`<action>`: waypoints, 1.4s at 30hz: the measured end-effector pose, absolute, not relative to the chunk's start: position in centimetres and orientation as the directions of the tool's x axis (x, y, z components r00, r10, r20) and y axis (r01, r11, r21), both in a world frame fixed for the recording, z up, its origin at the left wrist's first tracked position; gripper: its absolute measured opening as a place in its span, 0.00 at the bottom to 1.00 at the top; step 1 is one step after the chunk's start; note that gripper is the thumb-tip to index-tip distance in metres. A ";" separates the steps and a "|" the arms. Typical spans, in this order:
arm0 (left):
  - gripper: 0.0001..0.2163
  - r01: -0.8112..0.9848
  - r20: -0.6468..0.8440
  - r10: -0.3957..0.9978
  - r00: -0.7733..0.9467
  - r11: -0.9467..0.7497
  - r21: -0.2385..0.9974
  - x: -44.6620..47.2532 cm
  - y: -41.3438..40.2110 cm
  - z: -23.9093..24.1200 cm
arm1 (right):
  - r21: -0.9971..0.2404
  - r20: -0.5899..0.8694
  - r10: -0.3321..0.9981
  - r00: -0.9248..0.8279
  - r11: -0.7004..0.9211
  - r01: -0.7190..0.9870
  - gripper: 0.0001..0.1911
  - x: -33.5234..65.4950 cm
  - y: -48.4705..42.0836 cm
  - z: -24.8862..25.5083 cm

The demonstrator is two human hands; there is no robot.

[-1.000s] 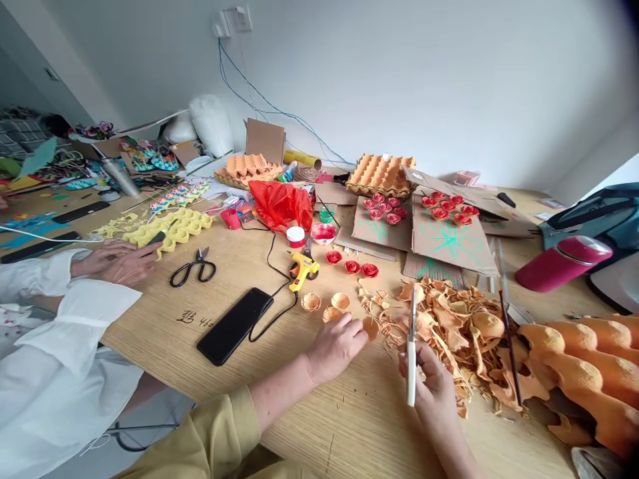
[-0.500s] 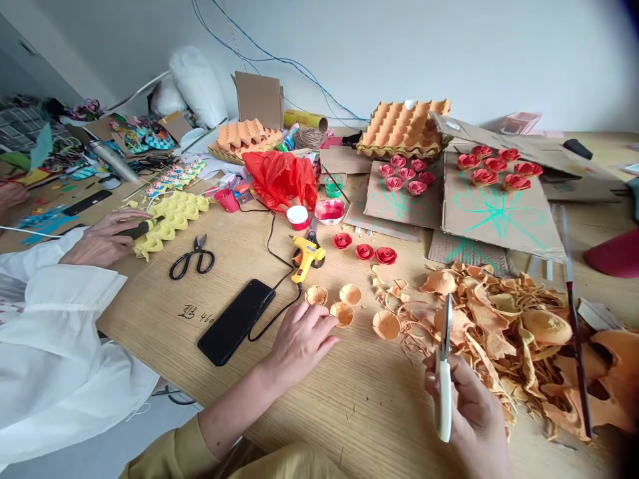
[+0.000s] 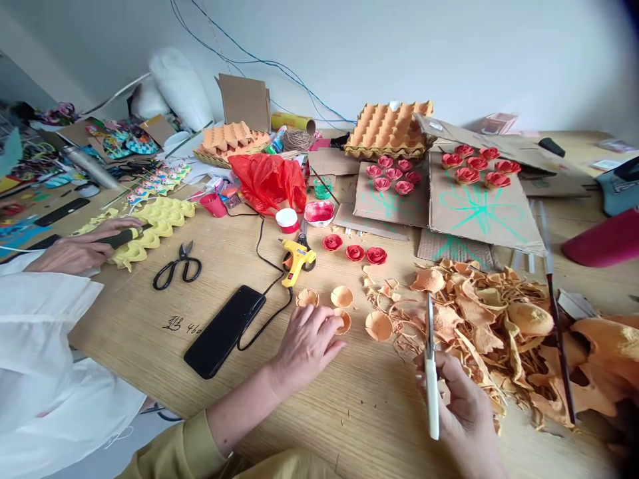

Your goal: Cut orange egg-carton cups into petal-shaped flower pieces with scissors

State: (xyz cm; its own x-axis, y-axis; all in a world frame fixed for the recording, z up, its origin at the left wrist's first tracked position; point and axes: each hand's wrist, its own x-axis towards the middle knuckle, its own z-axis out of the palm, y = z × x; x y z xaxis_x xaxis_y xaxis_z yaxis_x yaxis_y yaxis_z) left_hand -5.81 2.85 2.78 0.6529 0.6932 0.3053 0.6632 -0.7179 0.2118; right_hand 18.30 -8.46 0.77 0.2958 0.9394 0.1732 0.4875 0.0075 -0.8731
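Wood table (image 3: 372,426) against a pale wall (image 3: 399,53), cluttered along the back. Change within the last second: left hand (image 3: 305,342) comes away leftward from beside the right cup (image 3: 379,326), which now sits free to the right of its fingers, and is at the near cup (image 3: 345,322). Judgement: handling seems to pass to that one. Left fingers bent, close together, thumb apart; tips hidden at the rim, so cannot tell whether they pinch. Far cup (image 3: 342,297) and left cup (image 3: 307,298) lie just beyond them. Right hand (image 3: 459,396): fingers wrapped round white-handled scissors (image 3: 432,399), blades pointing away. Room: bare wood between the hands; phone (image 3: 224,332) and cord (image 3: 242,332) left of the left fingers, scraps (image 3: 482,326) crowding the right knuckles.
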 end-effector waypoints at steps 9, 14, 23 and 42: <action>0.05 0.609 0.335 0.616 0.712 -0.781 0.142 -4.9 3.0 2.1 | -0.821 0.269 0.931 0.247 0.088 0.563 0.12 17.8 -7.8 1.5; 0.08 0.540 0.375 0.581 0.722 -0.813 0.221 -4.2 3.4 2.0 | -0.819 0.257 0.932 0.257 0.068 0.570 0.13 18.0 -8.1 1.3; 0.08 0.677 0.336 0.684 0.647 -0.719 0.159 -4.8 6.0 4.7 | -0.799 0.302 0.921 0.246 0.103 0.592 0.13 17.8 -8.3 1.3; 0.14 0.889 0.352 0.830 0.433 -0.457 -0.018 -12.2 8.2 3.2 | -0.773 0.328 0.929 0.175 0.157 0.614 0.13 17.2 -8.6 1.4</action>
